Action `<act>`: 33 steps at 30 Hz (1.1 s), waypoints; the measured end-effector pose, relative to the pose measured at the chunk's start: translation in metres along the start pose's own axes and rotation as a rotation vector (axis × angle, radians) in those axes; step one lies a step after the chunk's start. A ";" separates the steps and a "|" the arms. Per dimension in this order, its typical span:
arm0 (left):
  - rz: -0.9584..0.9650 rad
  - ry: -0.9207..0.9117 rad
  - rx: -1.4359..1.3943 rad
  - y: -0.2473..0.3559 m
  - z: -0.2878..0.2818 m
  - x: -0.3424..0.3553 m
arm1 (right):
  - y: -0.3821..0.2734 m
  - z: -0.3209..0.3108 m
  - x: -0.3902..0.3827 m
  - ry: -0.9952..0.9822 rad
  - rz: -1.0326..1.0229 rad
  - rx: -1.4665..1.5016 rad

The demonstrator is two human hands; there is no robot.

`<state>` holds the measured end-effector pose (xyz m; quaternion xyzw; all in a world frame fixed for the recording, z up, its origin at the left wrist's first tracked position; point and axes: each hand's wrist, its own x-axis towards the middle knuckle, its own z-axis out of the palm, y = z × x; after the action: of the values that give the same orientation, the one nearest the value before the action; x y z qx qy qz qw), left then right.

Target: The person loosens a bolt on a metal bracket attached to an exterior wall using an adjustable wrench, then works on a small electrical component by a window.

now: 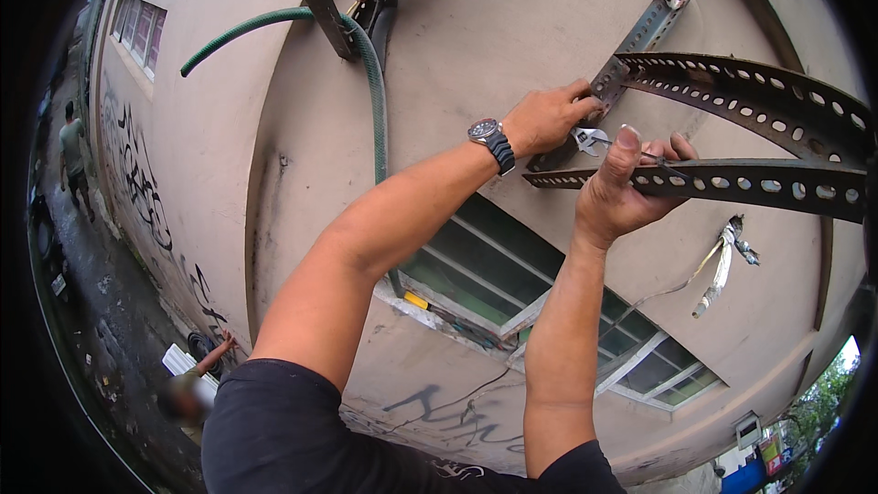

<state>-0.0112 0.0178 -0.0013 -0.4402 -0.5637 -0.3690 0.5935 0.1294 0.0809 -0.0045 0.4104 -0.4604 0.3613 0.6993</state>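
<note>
Both arms are raised toward a rusty slotted steel bracket on a beige wall. My left hand [547, 121], with a watch [492, 141] on its wrist, has its fingers closed at the joint of the bracket's wall bar [645, 32]. What its fingertips pinch is hidden. My right hand [626, 181] is closed on an adjustable wrench [587, 140], whose jaws point at the joint just below my left fingers. The lower slotted arm [759, 185] passes by my right palm, and the upper slotted arm [750, 96] runs above it to the right.
A green hose [375, 101] hangs at the left beside another steel bar [315, 0]. Below my hands are louvred windows [494, 261] with a yellow-handled tool [416, 300] on the ledge. Taped wires [722, 256] stick out of the wall. Another person [187, 398] is low at left; one [73, 151] walks farther off.
</note>
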 end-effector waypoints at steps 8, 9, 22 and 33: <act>-0.225 -0.016 0.040 0.007 0.007 0.002 | -0.002 -0.002 -0.004 -0.037 0.034 0.027; -0.160 -0.020 0.021 0.006 0.008 0.001 | -0.002 -0.003 -0.005 -0.040 0.049 0.048; -0.003 -0.007 0.009 0.000 0.002 -0.003 | -0.005 0.001 -0.001 -0.016 0.053 0.009; -0.038 0.060 -0.015 0.004 0.006 -0.005 | -0.005 0.000 -0.001 -0.039 0.026 0.008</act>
<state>-0.0102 0.0239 -0.0069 -0.4226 -0.5511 -0.3973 0.5999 0.1335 0.0791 -0.0071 0.4140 -0.4777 0.3642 0.6839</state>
